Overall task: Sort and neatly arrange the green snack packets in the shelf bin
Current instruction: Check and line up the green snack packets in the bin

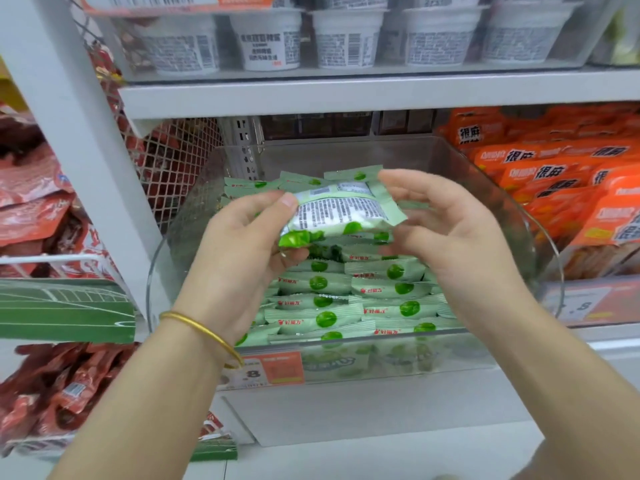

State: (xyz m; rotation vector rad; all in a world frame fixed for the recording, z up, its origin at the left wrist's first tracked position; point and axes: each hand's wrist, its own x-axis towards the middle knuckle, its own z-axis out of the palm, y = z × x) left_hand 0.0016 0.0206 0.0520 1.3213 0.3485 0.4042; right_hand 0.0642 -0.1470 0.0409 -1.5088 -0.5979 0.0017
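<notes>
A person sorts stock at a shop shelf (346, 95), both arms reaching up from the bottom of the frame to a clear bin (450, 353) at centre. The left hand (242, 244), with a gold bangle (204, 329) on its wrist, grips a small bundle of green packets (339, 213) lifted above the bin. Its thumb presses down on the top packet's left end and its fingers curl beneath. The top packet shows its printed back, pale with fine text.

The right hand (460, 237), right of centre, is loose and spread, palm turned toward the bundle and fingers gently curved. Its upper fingertips sit at the bundle's top right corner. Whether they actually touch it cannot be told, and the thumb below is blurred.

Under the hands, more green packets (363, 299) lie flat in overlapping rows, filling the bin to its front wall. Others stand at the back. An orange price tag (273, 370) is fixed to the front wall at lower left.

Orange packets (561, 181) crowd the neighbouring section at right. White tubs (346, 39) line the shelf across the top of the frame. Red packets (34, 209) fill the racks at far left.
</notes>
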